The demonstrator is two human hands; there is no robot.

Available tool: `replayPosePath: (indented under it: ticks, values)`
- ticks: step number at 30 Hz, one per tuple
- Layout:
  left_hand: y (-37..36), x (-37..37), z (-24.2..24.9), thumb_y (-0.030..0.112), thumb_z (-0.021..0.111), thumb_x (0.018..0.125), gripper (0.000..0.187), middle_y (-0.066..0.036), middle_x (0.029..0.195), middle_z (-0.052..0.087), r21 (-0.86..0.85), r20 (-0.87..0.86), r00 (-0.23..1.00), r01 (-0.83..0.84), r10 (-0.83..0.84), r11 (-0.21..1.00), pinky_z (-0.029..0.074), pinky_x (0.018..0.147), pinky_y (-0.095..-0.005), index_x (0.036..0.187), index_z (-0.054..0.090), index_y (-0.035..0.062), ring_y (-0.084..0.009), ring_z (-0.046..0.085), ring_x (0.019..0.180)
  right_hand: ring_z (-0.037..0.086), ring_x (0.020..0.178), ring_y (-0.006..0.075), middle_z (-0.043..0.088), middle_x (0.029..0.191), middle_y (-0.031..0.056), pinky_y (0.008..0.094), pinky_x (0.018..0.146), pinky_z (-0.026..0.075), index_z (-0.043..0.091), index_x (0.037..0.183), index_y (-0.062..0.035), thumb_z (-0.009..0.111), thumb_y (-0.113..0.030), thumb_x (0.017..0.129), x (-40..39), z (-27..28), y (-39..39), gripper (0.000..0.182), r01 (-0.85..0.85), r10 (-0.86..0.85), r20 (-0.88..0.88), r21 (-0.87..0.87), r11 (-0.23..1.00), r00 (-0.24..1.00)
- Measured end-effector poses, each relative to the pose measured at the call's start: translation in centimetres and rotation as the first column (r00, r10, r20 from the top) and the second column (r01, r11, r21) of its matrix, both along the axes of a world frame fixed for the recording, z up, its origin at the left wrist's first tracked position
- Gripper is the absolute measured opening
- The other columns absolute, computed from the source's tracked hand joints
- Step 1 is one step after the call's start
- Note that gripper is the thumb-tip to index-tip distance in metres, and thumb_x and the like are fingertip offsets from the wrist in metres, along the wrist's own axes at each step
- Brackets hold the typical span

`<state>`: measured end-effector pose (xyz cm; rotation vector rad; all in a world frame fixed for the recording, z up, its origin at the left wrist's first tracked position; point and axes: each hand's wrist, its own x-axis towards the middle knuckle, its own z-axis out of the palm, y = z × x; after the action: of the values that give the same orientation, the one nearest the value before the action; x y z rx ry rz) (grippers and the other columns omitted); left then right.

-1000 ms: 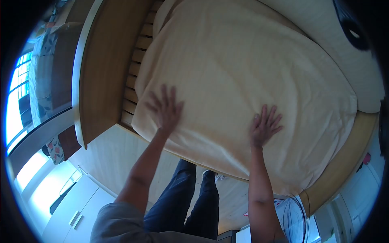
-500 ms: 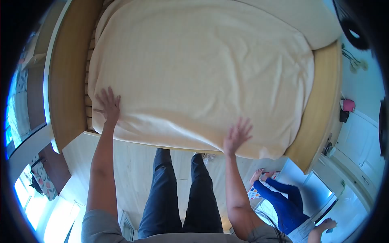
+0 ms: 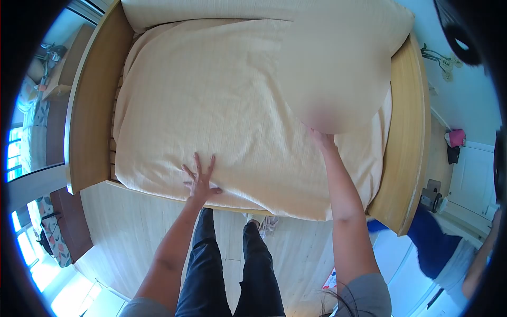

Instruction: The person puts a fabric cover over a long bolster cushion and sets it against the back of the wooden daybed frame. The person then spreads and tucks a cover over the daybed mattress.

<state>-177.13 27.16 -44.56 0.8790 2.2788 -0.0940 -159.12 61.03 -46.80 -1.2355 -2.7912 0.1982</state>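
A beige cover (image 3: 200, 100) with wrinkles lies over the wooden bed or sofa frame. Spread flat near its front edge, my left hand (image 3: 199, 184) has its fingers apart on the cloth. My right hand (image 3: 321, 138) is further right and deeper over the cover, at the lower edge of a smeared, blurred patch. Its fingers are hidden in that blur, so what it touches cannot be made out. Along the back runs a beige cushion or backrest (image 3: 211, 9).
Wooden end panels stand at the left (image 3: 95, 105) and right (image 3: 409, 132). Slats show beside the left panel. At the lower right is another person (image 3: 435, 243) in blue trousers. Shoes (image 3: 268, 226) lie on the floor under the front edge.
My left hand has moved right along the front edge. My right hand has reached further back over the cover. The view has shifted, showing more of the back cushion, and the other person has moved right.
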Motion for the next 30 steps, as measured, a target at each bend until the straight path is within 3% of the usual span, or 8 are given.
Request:
replayPosePath:
  ticks: [5,13,17,19,21,23,26,30]
  values:
    - [0.1,-0.2,0.7,0.027,0.082,0.044,0.119,-0.009,0.139,-0.019,-0.061,0.013,0.999,0.035,-0.035,0.998,0.031,0.072,-0.0741,0.132,0.003,0.0401,-0.0571,-0.012,0.117,-0.004,0.125,0.0461,-0.002,0.143,0.003,0.074,0.085,0.008,0.021,0.131,-0.0404,0.056,-0.064,0.062,-4.9,1.5,1.4,0.081,0.114,-0.024,0.363,-0.229,0.967,0.931]
    - [-0.6,-0.7,1.6,0.033,0.08,0.047,0.116,-0.009,0.139,-0.018,-0.045,0.037,0.996,0.083,-0.081,0.996,0.029,0.072,-0.0753,0.134,0.004,0.0355,-0.0594,-0.012,0.115,-0.002,0.127,0.0426,-0.002,0.143,0.0048,0.0736,0.085,0.01,0.018,0.133,-0.0338,0.058,-0.053,0.069,-3.8,0.6,-1.7,0.078,0.104,-0.073,0.149,-0.208,0.973,0.986]
    - [-6.2,-1.7,-0.7,0.035,0.075,0.054,0.104,-0.017,0.14,-0.009,0.258,0.176,0.972,0.106,-0.155,0.96,0.026,0.074,-0.0751,0.136,0.011,0.0256,-0.0503,-0.006,0.123,0.003,0.125,0.0465,0.004,0.142,0.0085,0.0742,0.084,0.009,0.031,0.13,-0.0287,0.055,-0.044,0.074,2.4,1.7,-14.0,0.062,0.083,-0.029,0.18,-0.3,0.95,0.983]
    - [-10.3,-2.4,-2.2,0.038,0.071,0.058,0.096,-0.021,0.139,0.001,0.51,0.041,0.9,0.355,-0.434,0.784,0.027,0.078,-0.0724,0.135,0.017,0.0209,-0.0468,-0.002,0.125,0.004,0.126,0.0456,0.008,0.142,0.0101,0.0743,0.084,0.008,0.036,0.127,-0.027,0.056,-0.041,0.074,6.9,3.5,-20.0,0.059,0.153,0.014,0.361,-0.429,0.89,0.932]
    - [-14.4,-3.2,-1.3,0.041,0.068,0.062,0.092,-0.023,0.137,0.013,0.482,-0.038,0.853,0.472,-0.521,0.738,0.025,0.085,-0.069,0.134,0.019,0.0122,-0.0459,0.001,0.125,0.006,0.125,0.0464,0.012,0.14,0.0132,0.0735,0.085,0.008,0.035,0.128,-0.0248,0.056,-0.041,0.075,10.7,6.2,-26.3,0.059,0.34,-0.189,0.336,-0.477,0.81,0.923]
    - [-14.8,-4.1,5.3,0.039,0.064,0.067,0.084,-0.025,0.135,0.016,0.092,0.211,0.881,0.413,-0.423,0.906,0.023,0.087,-0.0678,0.131,0.023,0.0049,-0.0454,0.007,0.125,0.007,0.124,0.0476,0.011,0.14,0.0143,0.0723,0.086,0.011,0.037,0.127,-0.0233,0.055,-0.041,0.076,13.7,8.9,-31.4,0.057,0.526,-0.382,0.363,-0.527,0.668,0.85]
    - [-16.6,-7.5,9.7,0.037,0.062,0.07,0.071,-0.026,0.128,0.03,0.062,0.306,0.814,0.501,-0.495,0.863,0.032,0.09,-0.0537,0.124,0.034,0.0002,-0.041,0.03,0.118,0.025,0.122,0.0396,0.033,0.132,0.0146,0.0577,0.094,0.025,0.045,0.122,-0.0196,0.053,-0.044,0.077,16.4,15.2,-38.1,0.052,0.741,-0.587,0.464,-0.511,0.435,0.664]
    - [-15.0,-12.6,11.6,0.039,0.062,0.071,0.06,-0.022,0.111,0.051,0.053,0.309,0.547,0.807,-0.778,0.588,0.039,0.089,-0.0369,0.114,0.048,-0.0002,-0.0336,0.047,0.106,0.059,0.083,0.0233,0.062,0.085,0.0092,0.0328,0.074,0.046,0.062,0.089,-0.0119,0.051,-0.039,0.079,19.3,15.7,-48.3,0.031,0.7,-0.757,0.335,-0.68,0.218,0.561]
